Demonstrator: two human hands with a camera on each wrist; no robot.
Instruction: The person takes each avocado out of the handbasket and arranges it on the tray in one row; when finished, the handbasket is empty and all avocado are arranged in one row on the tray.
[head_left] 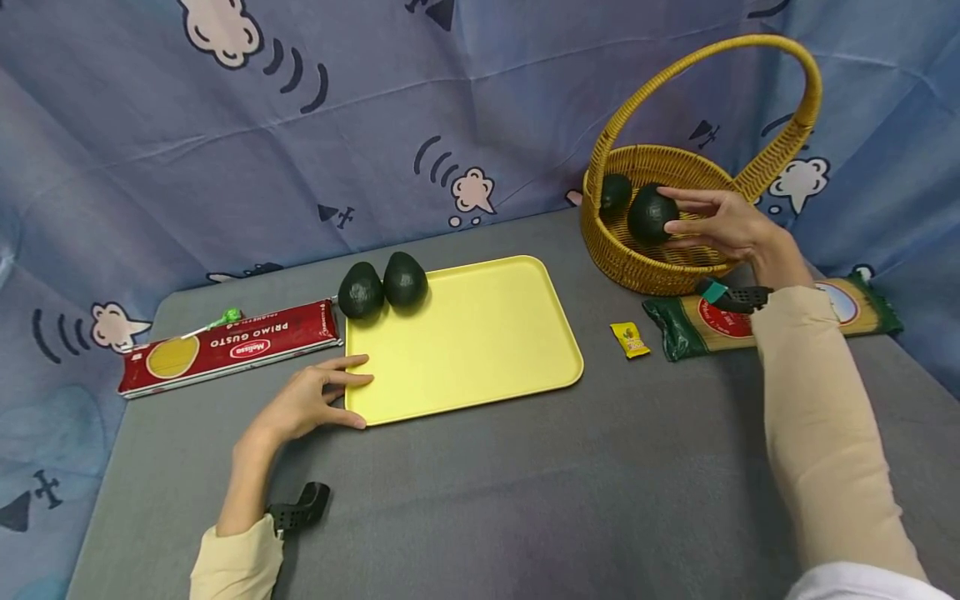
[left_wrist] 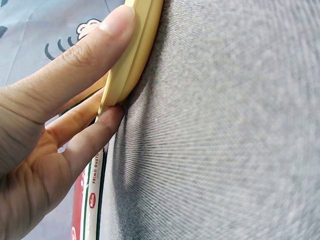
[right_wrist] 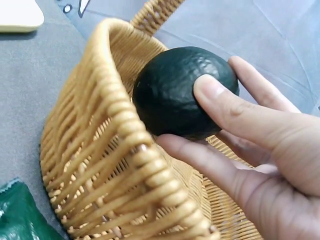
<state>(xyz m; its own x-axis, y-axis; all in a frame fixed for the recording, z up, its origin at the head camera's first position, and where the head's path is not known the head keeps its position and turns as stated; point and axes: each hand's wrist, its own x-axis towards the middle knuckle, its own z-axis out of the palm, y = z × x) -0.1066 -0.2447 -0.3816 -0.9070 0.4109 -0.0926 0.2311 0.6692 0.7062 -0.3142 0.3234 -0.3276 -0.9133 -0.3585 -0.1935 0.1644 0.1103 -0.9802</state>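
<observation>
At the far left I have a red Melissa Primo Gusto spaghetti pack (head_left: 240, 346) lying on the grey-covered table (head_left: 480, 500), with a green-headed lollipop (head_left: 231, 316) across it. Next comes the left hand (head_left: 303, 402), which pinches the near left corner of the yellow tray (head_left: 465, 342); my left wrist view shows the thumb over the rim and a finger against the outer side. At the tray's far left corner stand a left-hand avocado (head_left: 361, 290) and its neighbour (head_left: 405, 280), side by side.

Right of the tray I see a small yellow candy packet (head_left: 630, 340), then the woven basket (head_left: 637, 275) with its tall handle. One loose avocado (head_left: 615, 193) lies in it, against the left wall. Just right of that, the right hand (head_left: 720, 221) grasps the held avocado (head_left: 651, 217) within the basket's opening, thumb on one side, fingers on the other. I cannot read its long axis surely, as the fingers cover its right end. A green-ended pasta bag (head_left: 682, 333) lies in front of the basket, partly under the right forearm.

The relation I judge decisive: the tray lies left of and nearer than the held avocado, with the basket's rim between.
</observation>
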